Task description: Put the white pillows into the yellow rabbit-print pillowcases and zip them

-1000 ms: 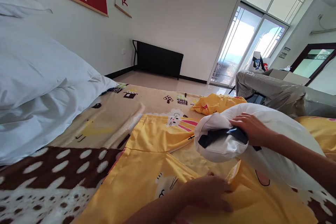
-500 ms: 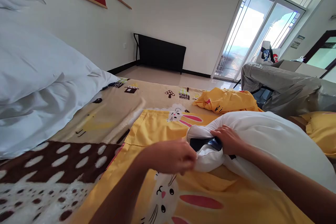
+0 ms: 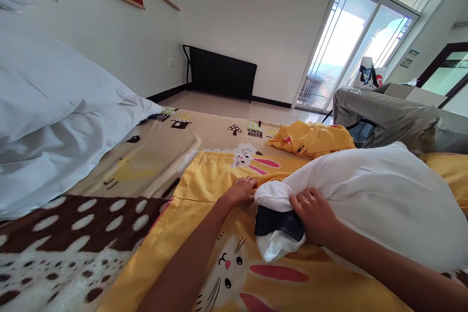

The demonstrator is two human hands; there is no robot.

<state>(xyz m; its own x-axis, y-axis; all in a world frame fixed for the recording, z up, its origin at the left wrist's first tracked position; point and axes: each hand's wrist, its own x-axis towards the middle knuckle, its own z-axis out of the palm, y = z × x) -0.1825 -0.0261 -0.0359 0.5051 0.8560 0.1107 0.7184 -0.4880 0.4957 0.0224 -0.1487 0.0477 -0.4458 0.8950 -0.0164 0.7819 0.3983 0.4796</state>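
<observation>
A white pillow (image 3: 383,195) lies on a yellow pillowcase (image 3: 204,170) printed with rabbits. The pillow's narrow, gathered end points left and has a dark panel (image 3: 280,224) on it. My right hand (image 3: 314,212) is closed around that end, fingers wrapped over the white cloth. Just to the left, my left hand (image 3: 240,191) has its fingers curled on the yellow cloth, at a raised fold beside the pillow's corner. Its fingertips are partly hidden by the fold.
Under it all is a patterned beige and brown blanket (image 3: 142,165). White bedding (image 3: 54,107) is heaped on the left. A crumpled yellow cloth (image 3: 310,139) lies beyond the pillow. Plastic-covered furniture (image 3: 387,112) stands at the right, and a black folded frame (image 3: 223,73) leans against the wall.
My left hand has moved up and away from the pillow's end onto the yellow cloth. The pillow's gathered end has turned down slightly, showing more dark panel; my right hand still grips it.
</observation>
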